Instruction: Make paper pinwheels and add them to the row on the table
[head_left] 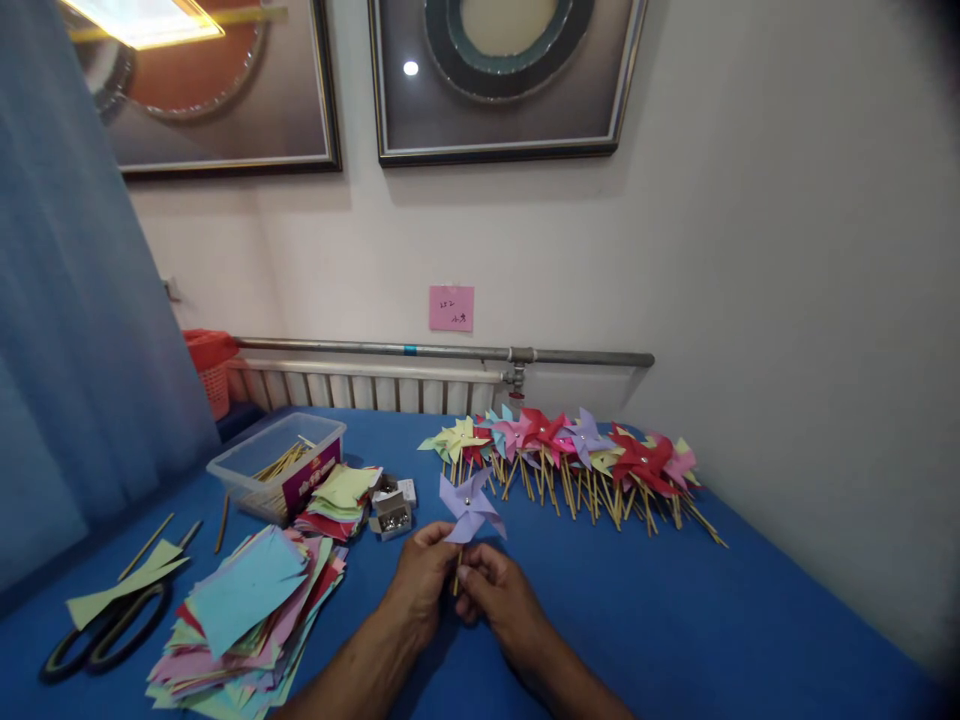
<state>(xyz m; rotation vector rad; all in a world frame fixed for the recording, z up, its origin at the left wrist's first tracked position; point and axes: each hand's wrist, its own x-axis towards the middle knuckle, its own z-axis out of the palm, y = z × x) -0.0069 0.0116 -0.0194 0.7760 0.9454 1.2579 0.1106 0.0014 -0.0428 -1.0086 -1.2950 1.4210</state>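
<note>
Ideally, keep the stick [456,580] in a firm pinch and touch the blades [488,511] of the pinwheel [470,517] only lightly, so that their folds stay crisp. The right hand [501,597] has a narrow pinch on the stick; the left hand [424,572] closes opposite, just under the blades, though whether it grips stick or paper is hard to tell. The pinwheel is held over the counter [660,620], nearer than the other pinwheels [553,436]. It looks pale purple, with a silvery pin [466,501] at its middle.
</note>
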